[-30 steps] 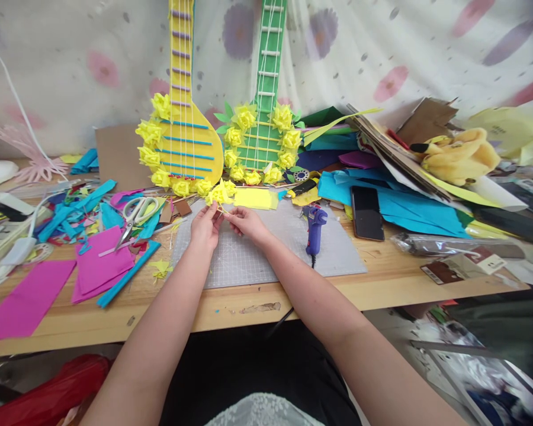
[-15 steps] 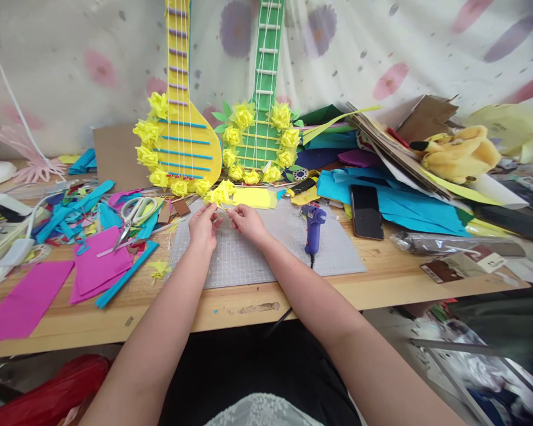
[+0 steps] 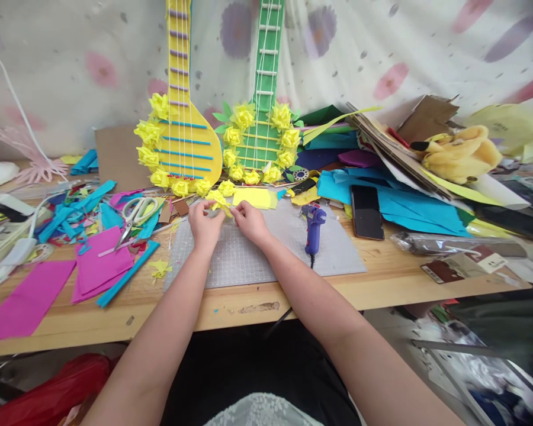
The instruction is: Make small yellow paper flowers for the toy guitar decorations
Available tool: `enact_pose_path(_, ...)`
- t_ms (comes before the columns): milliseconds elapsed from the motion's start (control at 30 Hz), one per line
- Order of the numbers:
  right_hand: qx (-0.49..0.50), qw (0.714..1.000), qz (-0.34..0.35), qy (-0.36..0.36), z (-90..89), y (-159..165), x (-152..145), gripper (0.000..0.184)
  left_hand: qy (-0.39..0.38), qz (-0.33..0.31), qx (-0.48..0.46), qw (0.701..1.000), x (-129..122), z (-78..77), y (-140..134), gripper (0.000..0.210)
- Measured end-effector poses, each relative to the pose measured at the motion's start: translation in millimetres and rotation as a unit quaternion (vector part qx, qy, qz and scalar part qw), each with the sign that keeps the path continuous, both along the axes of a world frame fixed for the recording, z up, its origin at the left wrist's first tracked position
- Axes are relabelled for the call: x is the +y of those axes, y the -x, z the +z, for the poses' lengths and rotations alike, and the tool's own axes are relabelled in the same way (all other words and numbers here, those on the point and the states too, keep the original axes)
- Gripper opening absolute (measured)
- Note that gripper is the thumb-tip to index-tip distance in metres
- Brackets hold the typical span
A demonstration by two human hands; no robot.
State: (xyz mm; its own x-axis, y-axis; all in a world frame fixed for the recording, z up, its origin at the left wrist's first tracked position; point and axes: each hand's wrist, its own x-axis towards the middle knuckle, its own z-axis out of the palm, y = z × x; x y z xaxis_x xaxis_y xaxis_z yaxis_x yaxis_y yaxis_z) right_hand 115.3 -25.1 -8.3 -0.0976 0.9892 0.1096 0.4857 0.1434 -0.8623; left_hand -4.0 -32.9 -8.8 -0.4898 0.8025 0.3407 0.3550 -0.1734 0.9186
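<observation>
My left hand (image 3: 205, 226) and right hand (image 3: 250, 223) are close together, fingertips pinching a yellow paper flower (image 3: 219, 201) between them over the grey cutting mat (image 3: 244, 260), back from the tabletop's (image 3: 337, 293) near edge. The blue glue gun (image 3: 313, 229) lies on the mat, right of my hands.

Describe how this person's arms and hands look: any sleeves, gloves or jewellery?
The left arm and right arm are bare, with no sleeves in view. The left hand and right hand wear no gloves, and no watch or bracelet shows; rings are too small to tell. Below are black clothing and pale, lacy cloth.
</observation>
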Motion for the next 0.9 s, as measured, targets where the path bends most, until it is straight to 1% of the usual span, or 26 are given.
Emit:
enact_pose_path(67, 0.01, 1.0, 0.004, 0.006, -2.0, -1, 2, 0.021, -0.011, -0.01, 0.08, 0.997, -1, -1.1, 4, 0.025)
enact_pose_path(167, 0.014, 1.0, 0.012, 0.01, -3.8, -1, 3, 0.022, 0.013, -0.03, 0.116, 0.993, -1, -1.7, 7, 0.013)
enact_pose_path(233, 0.012, 1.0, 0.012, 0.015, -4.6, -1, 4, 0.021, 0.035, -0.032, 0.109, 0.993, -1, -2.4, 8, 0.006)
enact_pose_path(333, 0.012, 1.0, 0.006, 0.018, -5.9, -1, 4, 0.021, 0.041, -0.029, 0.072, 0.996, 0, -4.1, 7, 0.004)
enact_pose_path(433, 0.012, 1.0, 0.007, 0.012, -7.0, -2, 5, 0.021, 0.027, -0.019, 0.047, 0.998, 1, -5.1, 6, 0.006)
enact_pose_path(667, -0.002, 1.0, 0.008, -0.012, -6.0, -4, 5, 0.023, 0.011, -0.015, 0.058, 0.998, -1, -6.9, 4, 0.009)
enact_pose_path(767, -0.001, 0.999, 0.024, -0.032, -5.1, -5, 5, 0.024, 0.006, -0.003, 0.049, 0.999, 2, -11.3, 5, 0.012)
enact_pose_path(900, 0.01, 0.997, 0.052, -0.047, -3.8, -7, 4, 0.022, -0.014, -0.007, 0.026, 1.0, 9, -17.2, 6, 0.019)
